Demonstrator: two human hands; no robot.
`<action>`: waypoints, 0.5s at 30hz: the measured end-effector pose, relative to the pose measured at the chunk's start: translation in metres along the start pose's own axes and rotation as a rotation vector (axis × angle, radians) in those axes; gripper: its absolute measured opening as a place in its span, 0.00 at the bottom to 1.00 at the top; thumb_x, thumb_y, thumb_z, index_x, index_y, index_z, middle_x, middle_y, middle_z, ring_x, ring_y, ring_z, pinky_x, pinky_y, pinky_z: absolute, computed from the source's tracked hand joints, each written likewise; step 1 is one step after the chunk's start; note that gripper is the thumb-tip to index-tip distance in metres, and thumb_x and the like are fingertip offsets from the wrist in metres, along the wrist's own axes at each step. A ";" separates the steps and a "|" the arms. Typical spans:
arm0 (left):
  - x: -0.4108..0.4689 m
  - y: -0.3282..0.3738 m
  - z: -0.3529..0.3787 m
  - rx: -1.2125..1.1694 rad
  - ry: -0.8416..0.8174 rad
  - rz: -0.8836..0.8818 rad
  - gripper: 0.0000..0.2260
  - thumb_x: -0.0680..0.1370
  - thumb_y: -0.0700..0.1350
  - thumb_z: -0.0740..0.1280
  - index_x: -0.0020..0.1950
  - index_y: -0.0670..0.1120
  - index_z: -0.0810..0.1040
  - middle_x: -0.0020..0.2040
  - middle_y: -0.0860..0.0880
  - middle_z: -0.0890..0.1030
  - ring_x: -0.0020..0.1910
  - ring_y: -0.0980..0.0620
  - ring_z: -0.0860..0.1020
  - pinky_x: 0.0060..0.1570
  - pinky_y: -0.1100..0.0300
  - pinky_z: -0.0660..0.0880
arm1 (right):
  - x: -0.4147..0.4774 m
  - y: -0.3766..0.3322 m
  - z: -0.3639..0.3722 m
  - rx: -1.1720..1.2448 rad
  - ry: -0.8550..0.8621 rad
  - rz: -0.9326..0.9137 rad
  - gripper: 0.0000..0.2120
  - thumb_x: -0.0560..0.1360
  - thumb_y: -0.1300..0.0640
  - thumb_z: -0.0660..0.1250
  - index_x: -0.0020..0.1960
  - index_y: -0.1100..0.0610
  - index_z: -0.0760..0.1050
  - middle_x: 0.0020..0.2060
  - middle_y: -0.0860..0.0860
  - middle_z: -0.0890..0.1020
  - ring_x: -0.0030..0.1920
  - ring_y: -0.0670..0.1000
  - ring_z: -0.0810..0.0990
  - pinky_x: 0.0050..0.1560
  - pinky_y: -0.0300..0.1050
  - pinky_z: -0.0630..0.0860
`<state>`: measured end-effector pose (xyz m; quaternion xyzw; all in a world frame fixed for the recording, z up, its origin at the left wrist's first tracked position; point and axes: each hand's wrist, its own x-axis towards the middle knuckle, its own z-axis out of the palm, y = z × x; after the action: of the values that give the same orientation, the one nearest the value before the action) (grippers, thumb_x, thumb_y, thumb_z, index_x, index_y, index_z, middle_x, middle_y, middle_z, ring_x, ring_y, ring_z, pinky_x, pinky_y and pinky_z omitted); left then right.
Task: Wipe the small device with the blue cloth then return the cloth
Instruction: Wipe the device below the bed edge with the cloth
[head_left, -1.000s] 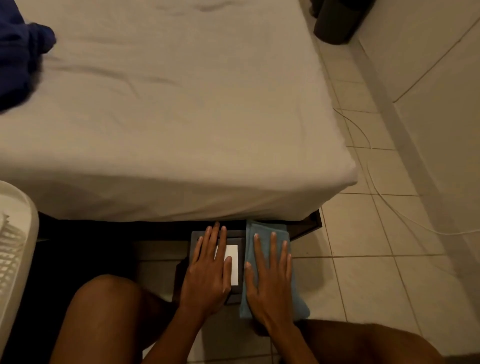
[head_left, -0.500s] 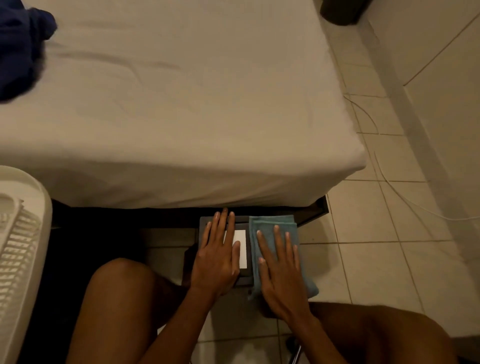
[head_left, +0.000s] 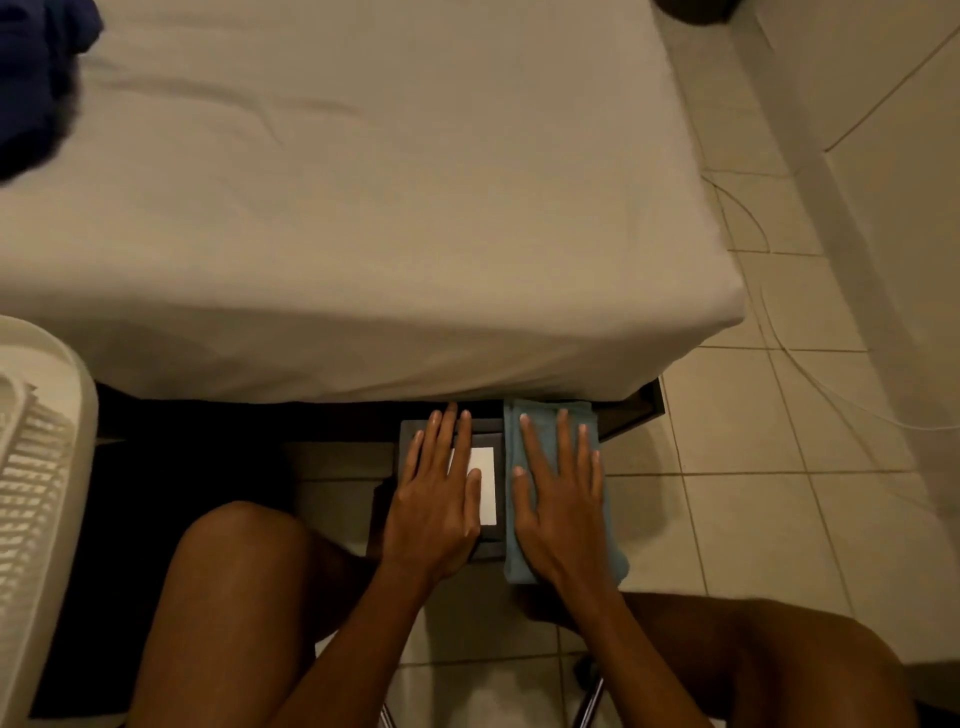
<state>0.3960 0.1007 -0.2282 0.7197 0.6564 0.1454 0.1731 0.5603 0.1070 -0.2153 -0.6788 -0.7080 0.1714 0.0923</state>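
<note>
A small dark device (head_left: 491, 535) with a white rectangular panel lies flat on a dark low surface in front of the bed. My left hand (head_left: 441, 493) rests flat on its left half, fingers spread, covering part of the panel. Right beside the device lies the folded blue cloth (head_left: 519, 561). My right hand (head_left: 561, 499) lies flat on top of the cloth, fingers apart and pointing toward the bed. Neither hand grips anything.
A bed with a pale sheet (head_left: 363, 208) fills the upper view, a dark blue garment (head_left: 36, 67) at its far left. A white slatted basket (head_left: 36, 493) stands at left. A thin white cable (head_left: 779, 332) runs over the tiled floor at right. My bare knees frame the bottom.
The view has shifted a little, with the bed edge lower and the basket more in view. Both hands stay flat in the same places on the device and the cloth.
</note>
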 end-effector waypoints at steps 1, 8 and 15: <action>0.000 0.000 0.001 0.002 0.001 0.002 0.27 0.84 0.51 0.49 0.81 0.45 0.45 0.82 0.46 0.48 0.81 0.51 0.43 0.79 0.52 0.49 | 0.005 -0.006 0.001 -0.011 0.016 0.022 0.28 0.82 0.41 0.45 0.81 0.41 0.43 0.81 0.49 0.41 0.80 0.53 0.37 0.79 0.56 0.40; -0.001 -0.001 -0.001 0.001 -0.002 -0.004 0.27 0.84 0.50 0.49 0.81 0.44 0.47 0.82 0.47 0.49 0.81 0.51 0.45 0.78 0.49 0.53 | -0.032 0.006 0.005 0.006 -0.062 -0.082 0.27 0.83 0.42 0.45 0.81 0.41 0.44 0.81 0.48 0.42 0.81 0.52 0.38 0.79 0.59 0.43; -0.001 -0.003 0.003 -0.019 0.015 -0.009 0.26 0.84 0.49 0.48 0.81 0.42 0.50 0.82 0.46 0.51 0.81 0.51 0.46 0.79 0.53 0.49 | -0.019 -0.028 0.015 -0.012 0.041 0.066 0.28 0.84 0.44 0.44 0.82 0.46 0.45 0.81 0.53 0.43 0.81 0.55 0.39 0.79 0.60 0.44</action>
<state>0.3943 0.1000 -0.2323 0.7140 0.6595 0.1565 0.1755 0.5300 0.0859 -0.2171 -0.7057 -0.6843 0.1559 0.0970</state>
